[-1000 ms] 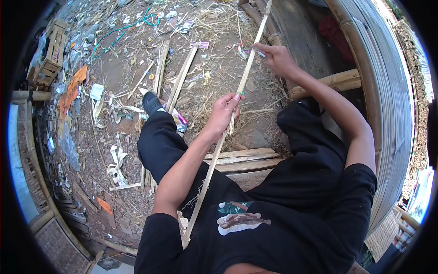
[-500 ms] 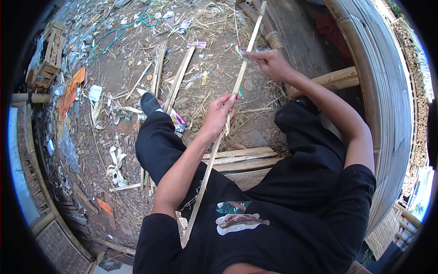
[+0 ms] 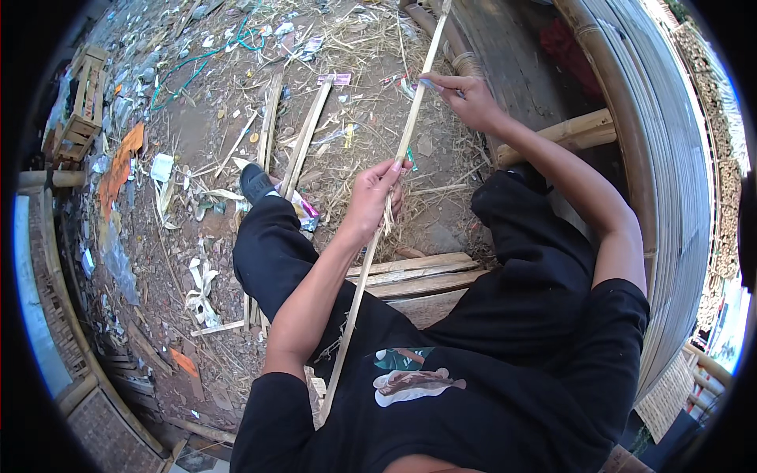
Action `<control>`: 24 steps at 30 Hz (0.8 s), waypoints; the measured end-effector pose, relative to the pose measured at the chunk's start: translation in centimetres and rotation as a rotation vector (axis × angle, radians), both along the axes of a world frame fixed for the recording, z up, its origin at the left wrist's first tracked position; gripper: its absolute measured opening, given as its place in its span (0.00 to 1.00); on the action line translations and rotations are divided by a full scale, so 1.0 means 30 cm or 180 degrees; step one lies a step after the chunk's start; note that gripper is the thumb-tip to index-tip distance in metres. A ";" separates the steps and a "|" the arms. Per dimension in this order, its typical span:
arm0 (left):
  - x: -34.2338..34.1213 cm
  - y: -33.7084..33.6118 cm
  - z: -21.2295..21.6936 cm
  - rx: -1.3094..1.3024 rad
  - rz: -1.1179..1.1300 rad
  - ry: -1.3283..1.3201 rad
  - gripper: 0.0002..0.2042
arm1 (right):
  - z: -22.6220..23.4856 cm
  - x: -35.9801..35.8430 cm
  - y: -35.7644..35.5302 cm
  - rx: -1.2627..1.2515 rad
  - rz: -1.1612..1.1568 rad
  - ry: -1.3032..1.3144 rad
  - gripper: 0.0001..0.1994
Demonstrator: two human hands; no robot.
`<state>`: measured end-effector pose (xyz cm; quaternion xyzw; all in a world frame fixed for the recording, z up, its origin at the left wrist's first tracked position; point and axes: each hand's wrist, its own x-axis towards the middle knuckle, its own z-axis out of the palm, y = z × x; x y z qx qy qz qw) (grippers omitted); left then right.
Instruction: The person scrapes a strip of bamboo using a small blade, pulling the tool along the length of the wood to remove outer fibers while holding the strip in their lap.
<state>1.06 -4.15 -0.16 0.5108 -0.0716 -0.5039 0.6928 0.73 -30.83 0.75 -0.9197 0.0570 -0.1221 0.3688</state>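
Observation:
A long, pale bamboo strip [image 3: 412,118] slants from the top of the view down past my left thigh to my shirt. My left hand [image 3: 371,203] grips it near the middle, the thumb lying along its top. Splintered fibres [image 3: 387,217] stick out of the strip beside that hand. Farther up, my right hand [image 3: 467,101] has its fingers curled, with the index finger reaching to the strip and its tip pinching the edge. The inside of my right palm is hidden. Below my left hand, split bamboo pieces [image 3: 426,274] lie between my legs.
More bamboo strips [image 3: 307,138] lie on the littered dirt by my left shoe [image 3: 255,184]. A wooden crate [image 3: 82,102] stands at the far left. Thick bamboo poles [image 3: 568,139] and a large bundle of pale slats [image 3: 670,165] border my right side.
My right hand has moved slightly up and left along the strip. The strip has shifted a little up, with my left hand still gripping it.

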 end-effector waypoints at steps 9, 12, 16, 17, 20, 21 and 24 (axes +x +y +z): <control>-0.004 0.016 0.017 0.0030 0.0040 0.0148 0.15 | 0.034 -0.010 0.026 0.0251 0.0123 0.0468 0.18; -0.014 0.005 0.010 0.0058 -0.0042 0.0115 0.16 | 0.006 -0.005 -0.049 0.0064 0.0231 -0.0038 0.18; -0.016 0.010 0.035 0.0087 0.0037 0.0100 0.14 | 0.046 0.011 -0.006 -0.0043 -0.0016 0.0518 0.19; -0.011 0.011 0.032 0.0087 0.0082 0.0198 0.14 | 0.059 0.000 0.020 0.0077 -0.0048 0.0779 0.19; -0.019 0.006 0.012 0.0002 -0.0046 0.0172 0.15 | -0.012 0.008 -0.049 -0.0019 0.0198 -0.0311 0.18; -0.027 -0.001 0.014 0.0010 -0.0116 0.0110 0.15 | -0.009 0.018 -0.094 -0.0060 0.0146 -0.0329 0.18; -0.020 0.013 0.015 0.0067 -0.0022 0.0078 0.15 | 0.014 0.008 -0.014 0.0138 0.0054 0.0173 0.20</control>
